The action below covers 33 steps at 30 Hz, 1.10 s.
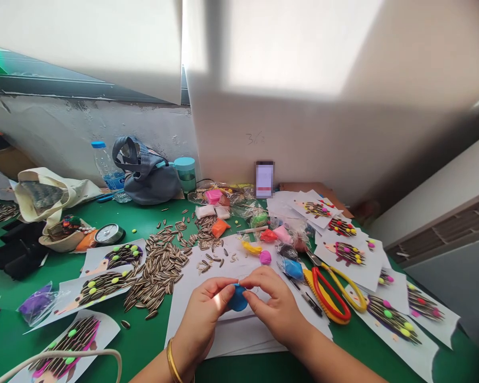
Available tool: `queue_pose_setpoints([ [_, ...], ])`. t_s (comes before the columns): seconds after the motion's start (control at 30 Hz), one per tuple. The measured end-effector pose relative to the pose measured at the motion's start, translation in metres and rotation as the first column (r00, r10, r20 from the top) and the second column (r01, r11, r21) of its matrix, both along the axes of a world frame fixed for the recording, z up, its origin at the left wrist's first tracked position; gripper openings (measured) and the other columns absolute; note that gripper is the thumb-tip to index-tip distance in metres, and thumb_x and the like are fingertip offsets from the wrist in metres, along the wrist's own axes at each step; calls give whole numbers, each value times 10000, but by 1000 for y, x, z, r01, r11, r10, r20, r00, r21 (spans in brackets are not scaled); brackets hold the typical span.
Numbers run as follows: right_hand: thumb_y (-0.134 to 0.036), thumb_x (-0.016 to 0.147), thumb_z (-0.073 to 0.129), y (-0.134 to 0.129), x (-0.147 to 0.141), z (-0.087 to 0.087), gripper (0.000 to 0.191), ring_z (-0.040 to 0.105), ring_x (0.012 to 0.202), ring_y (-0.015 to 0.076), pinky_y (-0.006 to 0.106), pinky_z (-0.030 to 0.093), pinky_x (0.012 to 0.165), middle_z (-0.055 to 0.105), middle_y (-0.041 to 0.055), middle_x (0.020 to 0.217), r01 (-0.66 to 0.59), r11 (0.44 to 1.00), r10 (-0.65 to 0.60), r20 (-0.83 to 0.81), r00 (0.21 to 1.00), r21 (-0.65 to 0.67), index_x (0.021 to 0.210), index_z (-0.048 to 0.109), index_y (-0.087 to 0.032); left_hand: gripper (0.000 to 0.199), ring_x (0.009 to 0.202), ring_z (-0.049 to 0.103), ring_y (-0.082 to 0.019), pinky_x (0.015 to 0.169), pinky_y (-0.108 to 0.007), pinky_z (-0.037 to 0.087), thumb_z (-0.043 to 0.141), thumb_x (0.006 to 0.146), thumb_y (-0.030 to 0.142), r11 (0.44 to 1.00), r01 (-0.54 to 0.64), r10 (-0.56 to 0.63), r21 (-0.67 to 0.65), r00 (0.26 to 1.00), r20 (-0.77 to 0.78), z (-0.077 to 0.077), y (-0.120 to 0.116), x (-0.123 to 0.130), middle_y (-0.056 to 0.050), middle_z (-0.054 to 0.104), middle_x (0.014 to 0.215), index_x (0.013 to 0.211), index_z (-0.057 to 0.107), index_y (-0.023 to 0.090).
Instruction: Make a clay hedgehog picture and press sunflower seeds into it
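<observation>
Between both hands, over a stack of white paper, is a flattened piece of blue modelling clay. My left hand pinches its left edge with thumb and forefinger; a gold bangle circles that wrist. From the other side, the thumb and forefinger of my right hand press on the clay's right edge. Just beyond the hands lie a magenta clay ball, a yellow clay piece and a bag of blue clay. A few sunflower seeds are scattered on the paper.
Heaped sunflower seeds cover the green table left of the paper. Red-and-yellow scissors lie right of my hand. Seed-covered hedgehog pictures line both sides. A grey-blue bag, water bottle and phone stand along the wall.
</observation>
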State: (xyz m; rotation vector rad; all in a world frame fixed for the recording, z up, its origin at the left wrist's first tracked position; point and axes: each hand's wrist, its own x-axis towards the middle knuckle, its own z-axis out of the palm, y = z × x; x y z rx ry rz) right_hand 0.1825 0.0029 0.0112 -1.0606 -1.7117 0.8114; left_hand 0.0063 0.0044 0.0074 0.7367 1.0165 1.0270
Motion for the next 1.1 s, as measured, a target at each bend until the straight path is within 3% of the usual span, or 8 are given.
queue_pose_setpoints([
  [0.2, -232, 868, 646, 0, -1, -3, 89, 593, 901, 188, 322, 468, 827, 645, 26, 917, -16, 998, 16, -2, 1000, -57, 955, 666, -228, 310, 913, 626, -215, 781, -295, 524, 833, 707, 423, 992, 7, -5, 123, 1000, -15, -3, -2, 0, -77, 683, 1003, 885, 775, 176],
  [0.37, -209, 867, 599, -2, -2, -5, 28, 588, 844, 174, 298, 453, 781, 634, 13, 862, 5, 993, 0, 36, 999, -119, 853, 623, -213, 413, 912, 642, -223, 823, -333, 521, 796, 749, 428, 973, 95, -45, 208, 972, -232, -3, 0, -4, -69, 687, 1038, 1109, 735, 236],
  [0.5, -220, 847, 603, -3, -3, -4, 19, 586, 840, 178, 294, 446, 771, 630, 10, 849, -7, 984, 17, 56, 998, -177, 834, 614, -210, 282, 820, 638, -220, 766, -321, 508, 744, 785, 452, 949, 149, -38, 276, 928, -370, 0, 1, -6, -65, 690, 854, 841, 757, 176],
  [0.67, -271, 850, 634, -2, -4, -1, 137, 602, 911, 186, 292, 459, 808, 667, 13, 953, -49, 948, 49, -7, 999, -313, 977, 638, -220, 364, 856, 644, -232, 776, -329, 518, 780, 741, 462, 979, 83, -29, 184, 960, -278, -4, 2, -5, -67, 714, 906, 965, 719, 182],
  [0.77, -265, 882, 584, -1, -3, -1, 125, 609, 903, 187, 299, 459, 812, 679, 16, 941, -43, 945, 50, 13, 999, -324, 967, 662, -218, 472, 968, 633, -257, 822, -337, 513, 794, 725, 458, 970, 80, -7, 231, 953, -303, -3, 3, -5, -83, 703, 1038, 1109, 702, 200],
  [0.83, -242, 872, 578, -1, -4, -3, 129, 610, 901, 192, 301, 460, 805, 680, 17, 934, -27, 946, 45, 49, 998, -323, 960, 669, -218, 408, 986, 624, -255, 839, -331, 501, 755, 766, 467, 956, 101, 3, 275, 935, -354, -1, 3, -5, -90, 693, 1049, 1066, 726, 192],
  [0.97, -237, 850, 608, -1, -3, -6, 153, 609, 940, 199, 307, 459, 829, 681, 21, 979, -35, 947, 55, 52, 997, -321, 992, 664, -221, 331, 787, 611, -205, 723, -301, 494, 739, 772, 483, 975, 101, -31, 200, 945, -326, -1, 4, -4, -59, 680, 821, 855, 733, 163],
  [1.1, -266, 857, 613, 0, -3, -4, 158, 603, 949, 197, 314, 459, 862, 680, 20, 981, -55, 943, 53, -16, 998, -329, 1002, 656, -221, 381, 718, 580, -171, 660, -280, 484, 760, 759, 486, 993, 21, 3, 119, 980, -199, -3, 3, -3, -34, 655, 809, 967, 708, 171],
])
